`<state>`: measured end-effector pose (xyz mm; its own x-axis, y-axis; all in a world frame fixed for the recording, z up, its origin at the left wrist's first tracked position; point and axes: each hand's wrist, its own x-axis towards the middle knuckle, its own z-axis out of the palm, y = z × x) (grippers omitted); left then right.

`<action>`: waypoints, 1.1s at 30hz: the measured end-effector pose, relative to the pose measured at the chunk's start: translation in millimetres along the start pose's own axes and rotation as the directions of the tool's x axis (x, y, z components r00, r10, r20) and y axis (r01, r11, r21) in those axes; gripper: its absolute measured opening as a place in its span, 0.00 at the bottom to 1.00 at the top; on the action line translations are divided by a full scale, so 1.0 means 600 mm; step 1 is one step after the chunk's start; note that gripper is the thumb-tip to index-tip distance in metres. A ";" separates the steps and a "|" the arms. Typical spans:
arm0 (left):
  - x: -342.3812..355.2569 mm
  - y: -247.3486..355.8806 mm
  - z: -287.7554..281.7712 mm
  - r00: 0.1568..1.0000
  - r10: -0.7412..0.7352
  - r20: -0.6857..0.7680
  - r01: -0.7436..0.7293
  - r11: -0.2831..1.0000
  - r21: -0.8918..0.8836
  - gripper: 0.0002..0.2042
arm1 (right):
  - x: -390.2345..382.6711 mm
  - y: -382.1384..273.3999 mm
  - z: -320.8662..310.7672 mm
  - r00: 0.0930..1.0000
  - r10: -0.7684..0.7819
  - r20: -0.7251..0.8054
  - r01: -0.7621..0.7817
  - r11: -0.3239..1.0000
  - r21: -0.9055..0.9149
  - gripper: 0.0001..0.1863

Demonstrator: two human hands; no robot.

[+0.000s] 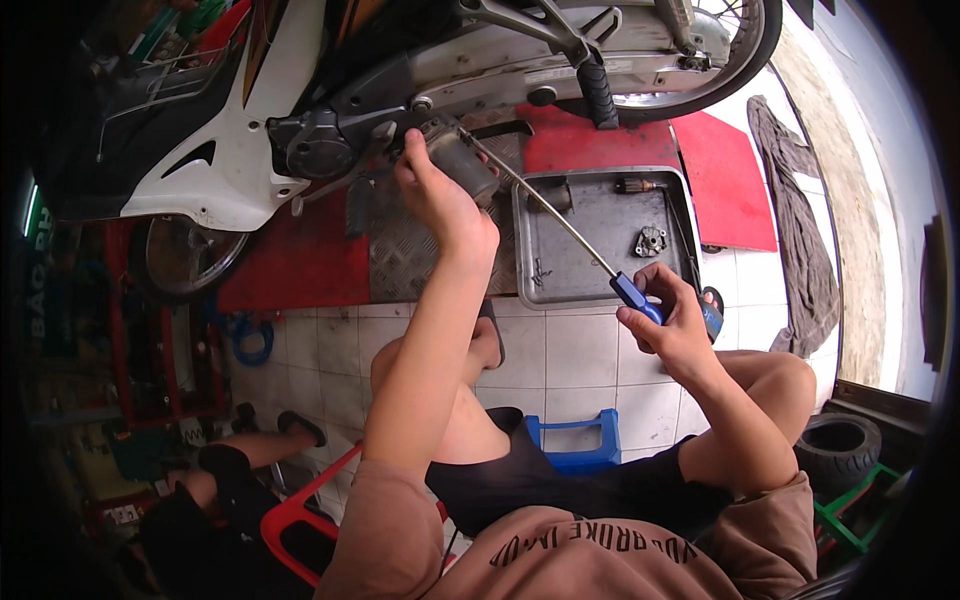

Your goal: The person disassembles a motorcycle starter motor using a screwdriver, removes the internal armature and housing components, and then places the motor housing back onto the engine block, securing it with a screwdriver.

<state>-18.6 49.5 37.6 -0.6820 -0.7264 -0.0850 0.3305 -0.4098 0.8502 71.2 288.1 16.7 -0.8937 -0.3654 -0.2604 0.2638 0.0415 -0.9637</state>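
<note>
My left hand [440, 205] is closed around a dull grey cylindrical metal part [462, 168], held below the side of a motorbike [420, 80]. Its thumb points up along the part, and the fingers are mostly hidden behind it. In my right hand [675, 318] is the blue handle of a long screwdriver [565, 225]. The thin shaft runs up and left, with its tip end at the top of the grey part; whether it sits in a screw I cannot make out.
A grey metal tray [604, 295] holds a small metal component [650, 241], another tool [636, 186] and small loose pieces. It rests on a red platform [295, 255]. Nearby are a grey cloth [800, 250], a blue stool [575, 460], a tyre [838, 447] and another person's leg [255, 450].
</note>
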 end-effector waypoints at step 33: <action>0.009 0.000 -0.010 0.996 -0.004 0.091 0.004 1.000 -0.005 0.23 | 0.003 0.007 0.000 0.980 0.179 0.083 -0.195 0.937 0.289 0.09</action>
<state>-18.6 42.2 34.3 -0.7397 -0.6717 -0.0405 0.3313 -0.4158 0.8470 70.4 287.7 12.3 -0.7990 -0.4278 -0.4225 0.5265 -0.1586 -0.8352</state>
